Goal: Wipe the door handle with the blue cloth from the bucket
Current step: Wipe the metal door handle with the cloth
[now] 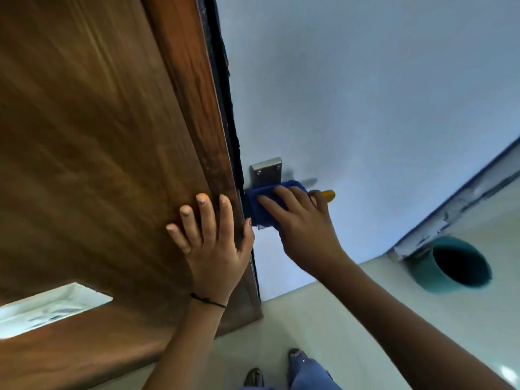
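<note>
Now, with your right hand (306, 229) closed on the blue cloth (260, 205) around the door handle (327, 195), rub its full length while your left hand's (209, 235) flat, empty fingers (203, 212) steady the door (98, 150) beside it.

Pale blue wall (380, 94), glossy cream floor (351, 319), wooden door (98, 136)
</note>
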